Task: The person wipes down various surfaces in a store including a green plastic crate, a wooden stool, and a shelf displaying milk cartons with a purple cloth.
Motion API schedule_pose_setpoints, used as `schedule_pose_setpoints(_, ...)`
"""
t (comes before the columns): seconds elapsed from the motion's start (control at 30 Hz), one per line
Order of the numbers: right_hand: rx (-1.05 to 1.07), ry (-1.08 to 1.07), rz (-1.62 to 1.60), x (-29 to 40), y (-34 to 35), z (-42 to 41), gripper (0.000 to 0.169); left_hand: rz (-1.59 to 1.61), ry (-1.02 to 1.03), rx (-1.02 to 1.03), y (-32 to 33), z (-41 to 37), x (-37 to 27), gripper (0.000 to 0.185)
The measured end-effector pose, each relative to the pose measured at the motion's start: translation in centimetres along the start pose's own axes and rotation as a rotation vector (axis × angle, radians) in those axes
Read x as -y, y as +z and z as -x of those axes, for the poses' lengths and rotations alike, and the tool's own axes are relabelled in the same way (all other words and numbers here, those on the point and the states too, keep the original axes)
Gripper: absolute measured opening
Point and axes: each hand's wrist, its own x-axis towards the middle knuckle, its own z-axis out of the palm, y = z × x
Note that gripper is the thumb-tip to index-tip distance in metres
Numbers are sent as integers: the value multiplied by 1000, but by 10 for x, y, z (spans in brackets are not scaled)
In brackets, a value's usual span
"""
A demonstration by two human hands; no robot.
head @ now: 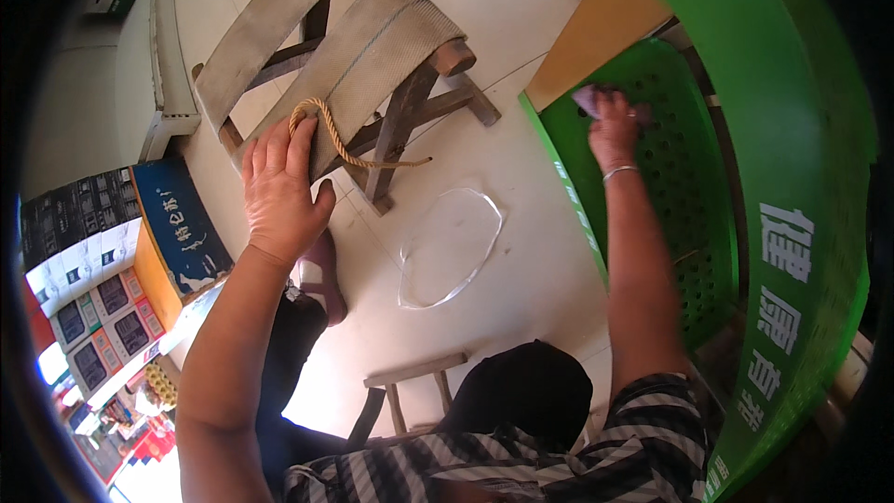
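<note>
My left hand (pixel 283 185) rests palm down on the woven webbing seat (pixel 384 42) of a wooden folding stool, its thumb spread apart from the fingers. A twisted yellow-brown rope (pixel 337 136) curves over the webbing at my fingertips, and its loose end hangs past the seat edge. On the right, my right hand (pixel 614 129) grips a light purple cloth (pixel 587 99) against a green perforated shelf tray (pixel 663 202). The fingers partly hide the cloth, and that hand is slightly blurred.
A thin white plastic strap (pixel 497 230) lies in a loop on the tiled floor. Below it is a small wooden stool (pixel 419 370). Stacked product boxes (pixel 105 307) and a blue carton (pixel 181 216) stand at left. A green panel (pixel 803 154) with white writing borders the tray.
</note>
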Motion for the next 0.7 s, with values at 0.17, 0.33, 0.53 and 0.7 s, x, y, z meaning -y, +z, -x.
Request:
schedule_pose_setpoints(0.17,67,538,-309,-66,-34,22,35,-11,-20,29,2,6,4,71)
schedule_pose_setpoints(0.33,207,1198,-654,-188,-45,41,39,-8,1,14,-1,0,-1,73)
schedule_pose_setpoints(0.53,14,448,-76,-39,-16,-4,34,-12,-9,16,-2,2,-1,73)
schedule_pose_setpoints(0.7,20,-196,-326,53,15,6,39,-3,-20,17,-1,3,1,72)
